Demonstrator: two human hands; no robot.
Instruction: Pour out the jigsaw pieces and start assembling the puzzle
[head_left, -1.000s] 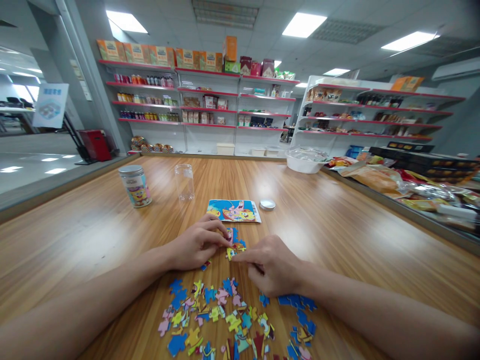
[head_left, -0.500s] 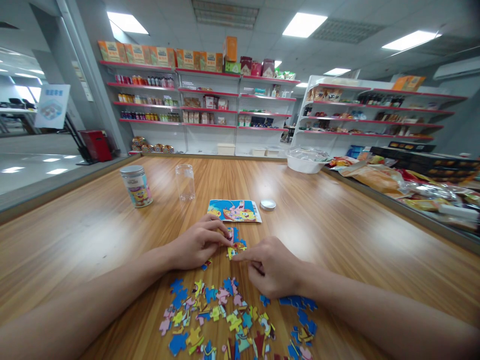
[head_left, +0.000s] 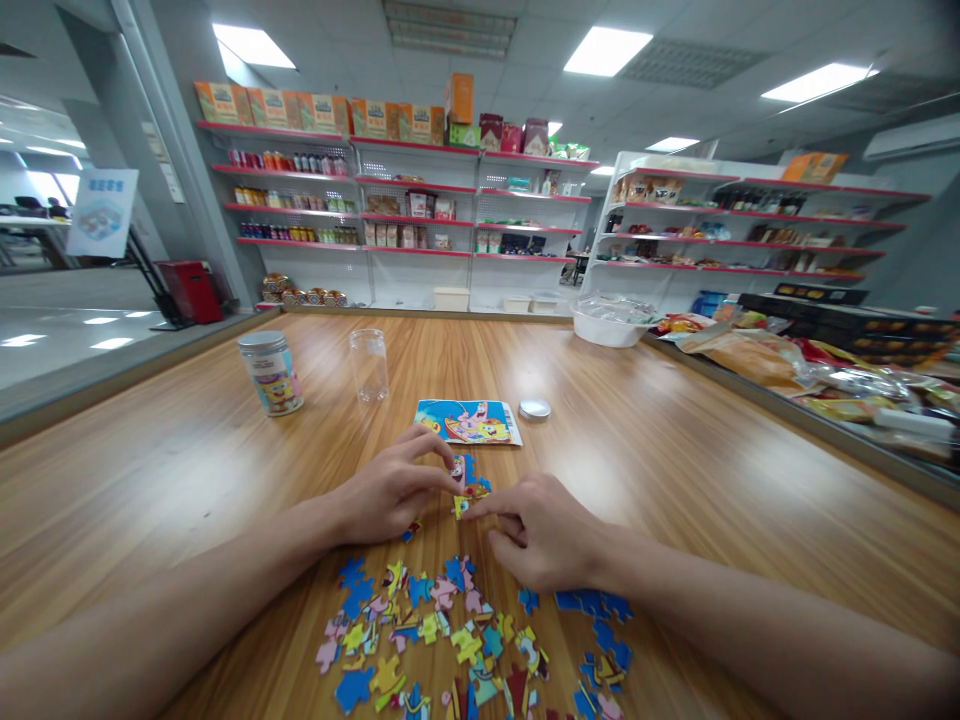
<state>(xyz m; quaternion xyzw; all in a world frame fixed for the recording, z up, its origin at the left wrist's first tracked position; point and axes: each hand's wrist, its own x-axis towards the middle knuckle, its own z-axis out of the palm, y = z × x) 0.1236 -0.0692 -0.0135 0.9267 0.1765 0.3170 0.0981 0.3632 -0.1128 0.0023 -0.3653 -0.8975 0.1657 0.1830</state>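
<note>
A small joined cluster of puzzle pieces, blue, pink and yellow, lies on the table between my hands. My left hand rests at its left edge, thumb and index finger apart and touching or nearly touching it. My right hand has its index finger stretched out onto a yellow puzzle piece at the cluster's lower end; its other fingers are curled. One small puzzle piece lies under the left hand's edge. Many loose puzzle pieces spread nearer to me. Beyond the cluster lies a picture card with cartoon figures.
On the wooden table stand a printed can and a clear jar, with a silver lid right of the card. Farther back is a white basin. Packaged snacks lie along the right side; stocked shelves stand behind.
My left index finger has lifted and parted slightly from the thumb, showing more of the pink piece. My right hand has shifted very slightly left, its fingertip still at the yellow piece.
</note>
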